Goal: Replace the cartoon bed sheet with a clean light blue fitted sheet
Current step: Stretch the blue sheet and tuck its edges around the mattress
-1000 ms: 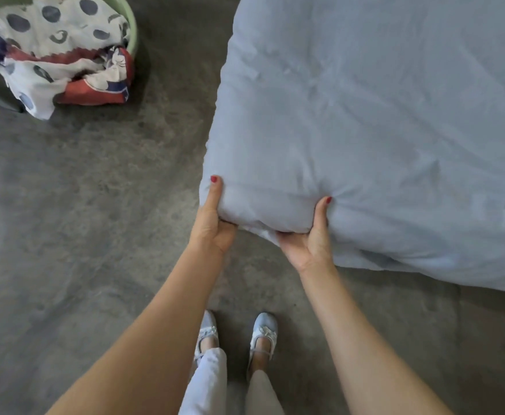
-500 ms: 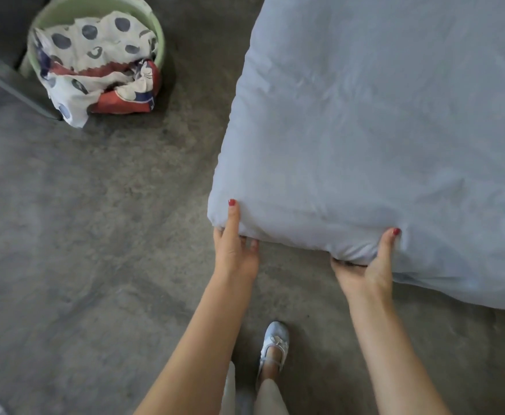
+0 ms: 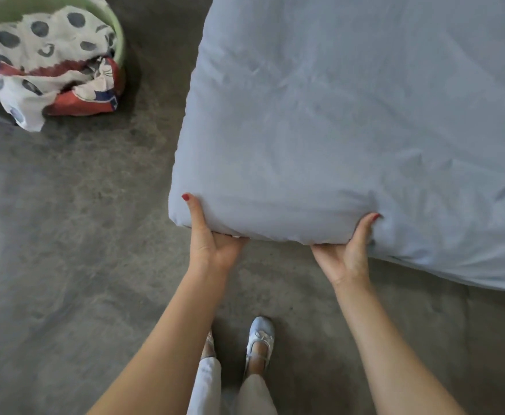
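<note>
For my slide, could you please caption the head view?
Both hands, left hand and right hand, grip the light blue fitted sheet at the mattress corner.

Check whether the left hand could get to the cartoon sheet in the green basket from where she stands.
Probably not without stepping over. The left hand grips the light blue sheet at the mattress corner, and the cartoon sheet lies in the green basket across open floor, nothing between.

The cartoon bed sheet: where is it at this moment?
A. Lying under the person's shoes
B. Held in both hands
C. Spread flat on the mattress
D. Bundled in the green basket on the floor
D: the cartoon bed sheet sits crumpled in the green basket on the floor, hanging over its rim, while both hands grip the corner of the light blue fitted sheet.
</note>
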